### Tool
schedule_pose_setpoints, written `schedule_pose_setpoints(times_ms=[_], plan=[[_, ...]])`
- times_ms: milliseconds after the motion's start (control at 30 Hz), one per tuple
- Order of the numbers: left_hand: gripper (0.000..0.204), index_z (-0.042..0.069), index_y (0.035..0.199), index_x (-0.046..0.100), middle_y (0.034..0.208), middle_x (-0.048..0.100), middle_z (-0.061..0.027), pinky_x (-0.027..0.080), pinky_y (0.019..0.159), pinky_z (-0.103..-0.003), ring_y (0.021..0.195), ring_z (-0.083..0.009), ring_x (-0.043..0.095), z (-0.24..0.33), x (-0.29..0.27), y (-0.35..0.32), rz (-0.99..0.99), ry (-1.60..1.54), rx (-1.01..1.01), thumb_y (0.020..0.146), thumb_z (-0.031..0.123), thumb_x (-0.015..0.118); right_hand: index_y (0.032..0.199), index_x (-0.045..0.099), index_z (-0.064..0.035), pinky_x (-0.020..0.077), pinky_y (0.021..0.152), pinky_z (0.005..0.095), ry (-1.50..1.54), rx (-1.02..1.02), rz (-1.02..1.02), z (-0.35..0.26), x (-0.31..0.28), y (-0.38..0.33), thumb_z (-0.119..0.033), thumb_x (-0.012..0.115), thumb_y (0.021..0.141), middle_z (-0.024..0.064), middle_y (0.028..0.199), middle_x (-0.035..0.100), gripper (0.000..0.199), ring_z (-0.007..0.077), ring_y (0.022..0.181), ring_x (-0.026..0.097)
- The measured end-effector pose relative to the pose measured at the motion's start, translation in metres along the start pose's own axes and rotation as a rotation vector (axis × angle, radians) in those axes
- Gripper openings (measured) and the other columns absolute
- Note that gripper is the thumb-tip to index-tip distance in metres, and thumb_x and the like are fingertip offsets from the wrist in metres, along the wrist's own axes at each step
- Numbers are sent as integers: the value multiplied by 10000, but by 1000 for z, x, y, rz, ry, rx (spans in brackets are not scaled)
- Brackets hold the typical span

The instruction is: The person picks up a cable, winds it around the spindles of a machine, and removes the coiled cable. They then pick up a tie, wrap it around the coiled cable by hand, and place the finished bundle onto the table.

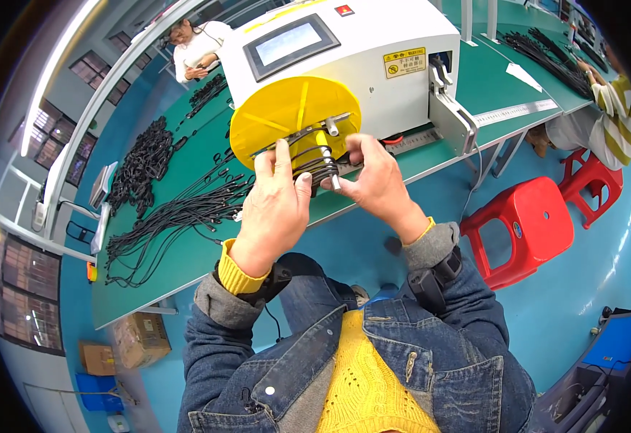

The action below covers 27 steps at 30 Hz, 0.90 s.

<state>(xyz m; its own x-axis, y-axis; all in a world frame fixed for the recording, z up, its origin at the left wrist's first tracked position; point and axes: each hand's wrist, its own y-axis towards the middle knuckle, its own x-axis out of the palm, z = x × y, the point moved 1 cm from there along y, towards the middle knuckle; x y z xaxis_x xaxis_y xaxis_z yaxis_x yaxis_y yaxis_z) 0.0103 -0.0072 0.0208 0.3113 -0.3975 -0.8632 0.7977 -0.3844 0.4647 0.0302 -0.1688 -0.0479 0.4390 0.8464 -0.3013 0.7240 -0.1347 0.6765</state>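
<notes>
Left hand (pixel 276 209): we pinch the black cable coil (pixel 314 167), fingers together.
Right hand (pixel 377 184): fingertips hidden behind coil; grip unclear.
Yellow winding disc (pixel 272 115): partly covered.

Workshop, blue floor, long green surface.
Blue floor (pixel 582 289) glossy, glare patches. Green surface (pixel 185 245) runs diagonally across the room. Two red plastic stools (pixel 525 224) just right of it. Cardboard boxes (pixel 141 339) on the floor lower left. Gridded windows (pixel 30 281) along left wall, strip light (pixel 55 79) overhead.
</notes>
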Motion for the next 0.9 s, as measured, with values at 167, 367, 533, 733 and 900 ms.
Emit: schedule_pose_setpoints(times_ms=[167, 367, 533, 733, 900], plan=[[548, -114, 1309, 237, 1245, 347, -307, 341, 958, -413, 1151, -426, 380, -26, 6, 5, -45, -32, 196, 901, 191, 440, 1277, 333, 26, 481, 820, 328, 201, -17, -166, 15, 0, 14, -316, 818, 572, 175, 1107, 525, 921, 250, 976, 554], [553, -116, 1328, 193, 1294, 303, -311, 291, 1003, -398, 1206, -422, 323, -28, 7, 1, -128, -281, 103, 913, 186, 399, 1348, 252, 1, 461, 890, 349, 269, -41, -262, 12, 10, 18, -301, 807, 591, 194, 1175, 479, 986, 273, 1065, 509], [568, -114, 1338, 165, 1262, 330, -304, 329, 965, -395, 1144, -411, 385, -29, 12, 3, -90, -262, 154, 914, 185, 396, 1337, 271, -9, 483, 833, 351, 222, -99, -292, 7, 6, 17, -247, 780, 631, 178, 1119, 507, 902, 280, 934, 562], [428, -84, 1228, 338, 1044, 470, -255, 433, 778, -402, 897, -395, 508, -22, 15, 1, -34, -256, 119, 888, 151, 453, 1209, 378, 4, 498, 683, 363, 234, 24, -117, -18, 13, -11, -140, 685, 730, 176, 931, 574, 587, 301, 750, 600], [283, -49, 1068, 438, 862, 527, -208, 458, 637, -416, 740, -385, 538, 0, 18, -4, 177, -212, 215, 849, 115, 510, 1095, 411, 4, 486, 619, 382, 108, -91, 63, -31, 20, -15, -111, 640, 755, 199, 807, 584, 426, 354, 715, 596]])
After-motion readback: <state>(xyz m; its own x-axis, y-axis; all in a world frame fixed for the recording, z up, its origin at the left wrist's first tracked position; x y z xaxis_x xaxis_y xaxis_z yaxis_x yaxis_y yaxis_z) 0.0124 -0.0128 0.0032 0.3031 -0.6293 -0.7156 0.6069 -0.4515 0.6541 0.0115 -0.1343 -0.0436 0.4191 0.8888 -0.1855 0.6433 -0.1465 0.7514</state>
